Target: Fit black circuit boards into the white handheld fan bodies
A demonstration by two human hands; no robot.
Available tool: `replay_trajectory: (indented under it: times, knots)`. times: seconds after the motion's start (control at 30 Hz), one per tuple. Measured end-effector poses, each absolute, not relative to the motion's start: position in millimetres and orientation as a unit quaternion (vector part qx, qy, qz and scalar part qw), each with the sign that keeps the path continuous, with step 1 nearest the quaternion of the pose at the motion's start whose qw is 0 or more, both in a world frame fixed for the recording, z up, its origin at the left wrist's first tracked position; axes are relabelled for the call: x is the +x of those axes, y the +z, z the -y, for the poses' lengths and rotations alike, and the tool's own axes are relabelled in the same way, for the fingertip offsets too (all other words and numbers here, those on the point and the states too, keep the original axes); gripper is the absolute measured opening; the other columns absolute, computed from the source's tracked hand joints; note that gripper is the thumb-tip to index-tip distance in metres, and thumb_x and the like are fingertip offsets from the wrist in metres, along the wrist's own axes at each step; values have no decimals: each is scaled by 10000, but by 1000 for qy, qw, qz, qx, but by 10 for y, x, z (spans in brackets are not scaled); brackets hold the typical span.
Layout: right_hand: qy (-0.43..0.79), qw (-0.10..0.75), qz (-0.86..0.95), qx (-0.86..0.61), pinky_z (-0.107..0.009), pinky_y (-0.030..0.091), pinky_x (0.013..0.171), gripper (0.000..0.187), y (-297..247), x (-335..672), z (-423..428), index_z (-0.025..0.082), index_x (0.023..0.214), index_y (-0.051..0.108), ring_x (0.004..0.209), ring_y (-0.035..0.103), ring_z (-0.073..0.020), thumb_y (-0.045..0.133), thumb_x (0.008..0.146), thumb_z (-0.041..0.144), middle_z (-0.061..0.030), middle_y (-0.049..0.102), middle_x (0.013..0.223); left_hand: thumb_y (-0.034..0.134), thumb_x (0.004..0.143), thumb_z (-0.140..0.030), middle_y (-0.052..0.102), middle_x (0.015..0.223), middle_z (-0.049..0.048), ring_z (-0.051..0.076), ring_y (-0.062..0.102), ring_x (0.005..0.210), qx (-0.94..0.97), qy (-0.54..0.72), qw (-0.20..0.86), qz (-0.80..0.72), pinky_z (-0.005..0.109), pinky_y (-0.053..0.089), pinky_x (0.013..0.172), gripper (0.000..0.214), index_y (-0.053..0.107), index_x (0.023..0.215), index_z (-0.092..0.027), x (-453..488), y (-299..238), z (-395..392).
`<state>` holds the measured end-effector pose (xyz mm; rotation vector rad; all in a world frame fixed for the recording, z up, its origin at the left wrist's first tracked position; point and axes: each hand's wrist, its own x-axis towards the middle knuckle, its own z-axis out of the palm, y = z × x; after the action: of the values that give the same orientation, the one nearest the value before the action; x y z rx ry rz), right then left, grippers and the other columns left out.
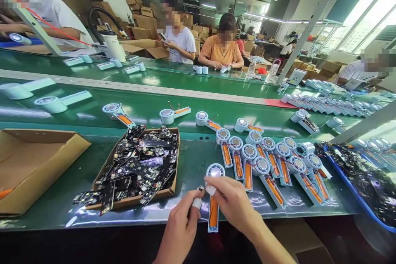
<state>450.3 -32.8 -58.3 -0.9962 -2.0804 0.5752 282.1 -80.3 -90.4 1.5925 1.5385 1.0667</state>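
Observation:
My left hand [181, 219] is closed, thumb and index finger pinching a small dark-and-silver part [201, 188] whose kind I cannot make out. Just to its right, my right hand [235, 201] has its fingers pinched together over a pale blue handheld fan [213, 218]; whatever is between those fingertips is hidden. White covers sit on some fingertips of both hands. That fan lies with its round head away from me, its handle open to show an orange battery, the handle's end at the bench edge. My right hand hides the part between head and handle.
A cardboard tray [177, 173] of black circuit boards stands left, beside another cardboard box [69, 148]. Several open fans [249, 169] crowd the right, before a blue-rimmed tray [352, 196] of dark parts. More fans lie along the green belt [145, 101]; people work beyond it.

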Motion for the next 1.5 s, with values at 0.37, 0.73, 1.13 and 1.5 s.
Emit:
replay_trajectory:
  times: [0.37,0.73,1.13,1.5]
  knots:
    - [412,374,759,-338,-291,542,901,304,-560,4478,428,240,1162,701,1012,693,-169,524,953,108,-49,741,1096,440,925,-419,539,579,-52,146,529,438,506,403,491,-583,241,448,440,331,629,1087,-200,2795,-929,834]
    - [139,344,853,-368,-332,564,776,491,-707,4427,491,196,1373,488,882,640,-212,405,928,5,-77,731,1003,424,945,-452,619,655,6,205,607,626,592,403,366,-594,296,514,625,320,646,886,-230,2831,-751,844]
    - [139,296,878,-349,-333,514,776,256,-635,4463,472,170,1086,621,858,542,-210,466,945,23,-72,668,945,467,910,-623,449,694,-51,109,397,551,451,410,561,-561,191,361,466,426,592,861,-218,2850,-898,797]
    - [104,335,865,-359,-326,494,751,264,-681,4465,459,170,1020,638,843,511,-206,437,949,14,-72,647,921,488,932,-430,699,826,40,213,665,770,591,425,377,-573,311,551,746,287,678,924,-216,2837,-774,750]
